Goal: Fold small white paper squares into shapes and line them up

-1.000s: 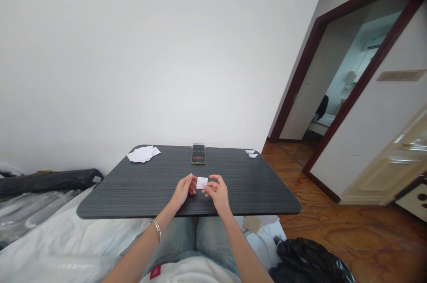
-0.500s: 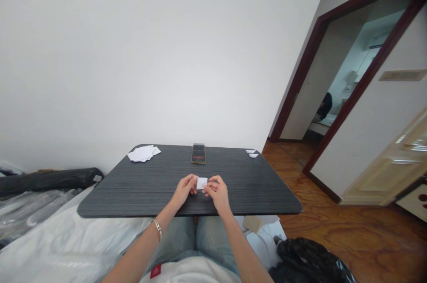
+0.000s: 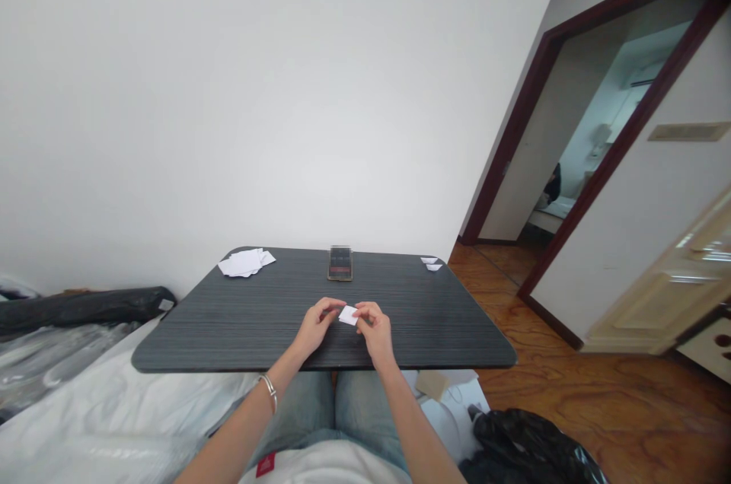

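A small folded piece of white paper is held over the near middle of the dark table, tilted a little. My right hand pinches its right side between thumb and fingers. Just left of the paper is my left hand, its thumb and fingers apart and curved toward the paper's edge; it does not grip the paper. A bracelet circles my left wrist.
The dark table stands against a white wall. White paper sheets are piled at its back left. A phone lies at the back middle, and small folded papers at the back right. A black plastic bag is on the floor.
My left fingers have come off the paper and parted. The paper has turned and shifted slightly right, held in my right hand.
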The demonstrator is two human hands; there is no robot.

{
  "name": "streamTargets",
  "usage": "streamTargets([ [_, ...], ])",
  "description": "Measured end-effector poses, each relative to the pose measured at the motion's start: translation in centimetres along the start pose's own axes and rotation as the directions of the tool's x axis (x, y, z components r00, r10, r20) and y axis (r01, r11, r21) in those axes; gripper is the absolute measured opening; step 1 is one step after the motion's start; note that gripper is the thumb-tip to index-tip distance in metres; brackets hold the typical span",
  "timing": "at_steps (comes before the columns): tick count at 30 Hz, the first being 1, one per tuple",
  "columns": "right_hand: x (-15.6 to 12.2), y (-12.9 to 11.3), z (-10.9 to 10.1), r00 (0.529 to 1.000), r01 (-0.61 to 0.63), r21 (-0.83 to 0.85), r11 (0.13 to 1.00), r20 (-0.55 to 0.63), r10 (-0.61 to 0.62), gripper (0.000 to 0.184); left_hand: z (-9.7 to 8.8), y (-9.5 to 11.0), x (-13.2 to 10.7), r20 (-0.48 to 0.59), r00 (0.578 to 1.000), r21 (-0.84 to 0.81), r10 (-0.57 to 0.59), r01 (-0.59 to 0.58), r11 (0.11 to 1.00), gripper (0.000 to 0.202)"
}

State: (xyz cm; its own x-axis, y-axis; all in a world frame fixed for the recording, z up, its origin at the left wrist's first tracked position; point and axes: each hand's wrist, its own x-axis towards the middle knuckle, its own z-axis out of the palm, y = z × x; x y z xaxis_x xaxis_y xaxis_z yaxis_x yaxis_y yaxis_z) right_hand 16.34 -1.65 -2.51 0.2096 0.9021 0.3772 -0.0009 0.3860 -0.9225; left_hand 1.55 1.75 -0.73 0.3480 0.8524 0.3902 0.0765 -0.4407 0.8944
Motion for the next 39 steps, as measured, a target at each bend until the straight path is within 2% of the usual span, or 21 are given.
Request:
streamTargets([
  [3,0.05,0.12,-0.05,1.000,0.002,0.021,1.000,0.023,-0.002,0.010,0.15,-0.17,0.03,0.003,0.997,-0.067,-0.077,0.077,0.995,0.027],
  [8,0.07,0.14,-0.02,0.998,0.020,0.026,0.999,0.051,-0.021,0.011,0.41,0.18,-0.17,0.102,0.992,-0.019,-0.074,0.077,0.997,0.035],
  [13,0.13,-0.09,0.23,0.996,-0.087,0.126,0.988,0.011,0.086,0.023,0.40,0.48,-0.25,0.036,0.994,-0.037,-0.101,0.102,0.994,0.029],
  [15,0.16,-0.07,0.36,0.990,-0.140,0.112,0.984,0.050,0.135,0.022,0.37,0.39,-0.21,0.021,0.993,-0.068,-0.113,0.115,0.991,0.025],
  [18,0.18,0.07,0.51,0.973,-0.187,0.006,0.982,0.142,0.184,0.018,0.33,0.01,-0.15,-0.003,0.990,-0.125,-0.140,0.138,0.983,0.021],
  [21,0.15,0.26,0.53,0.973,-0.174,-0.057,0.983,0.144,0.181,0.014,0.38,-0.39,-0.17,0.045,0.985,-0.147,-0.167,0.171,0.974,0.021],
  [24,0.11,0.41,0.46,0.984,-0.150,-0.045,0.988,0.095,0.153,0.016,0.51,-0.45,-0.23,0.148,0.975,-0.112,-0.164,0.181,0.977,0.020],
  [27,0.07,0.41,0.47,0.985,-0.142,-0.026,0.989,0.094,0.144,0.019,0.61,-0.17,-0.28,0.192,0.971,-0.079,-0.140,0.157,0.984,0.021],
  [31,0.09,0.15,0.57,0.982,-0.145,-0.003,0.989,0.121,0.144,0.020,0.64,0.06,-0.30,0.217,0.967,-0.106,-0.136,0.162,0.981,0.023],
  [34,0.09,-0.06,0.50,0.989,-0.113,-0.008,0.994,0.095,0.114,0.019,0.59,-0.01,-0.30,0.222,0.962,-0.110,-0.156,0.183,0.977,0.025],
  [39,-0.02,-0.17,0.26,0.989,-0.122,-0.010,0.992,0.087,0.123,0.018,0.47,-0.03,-0.24,0.182,0.975,-0.058,-0.129,0.141,0.988,0.034],
])
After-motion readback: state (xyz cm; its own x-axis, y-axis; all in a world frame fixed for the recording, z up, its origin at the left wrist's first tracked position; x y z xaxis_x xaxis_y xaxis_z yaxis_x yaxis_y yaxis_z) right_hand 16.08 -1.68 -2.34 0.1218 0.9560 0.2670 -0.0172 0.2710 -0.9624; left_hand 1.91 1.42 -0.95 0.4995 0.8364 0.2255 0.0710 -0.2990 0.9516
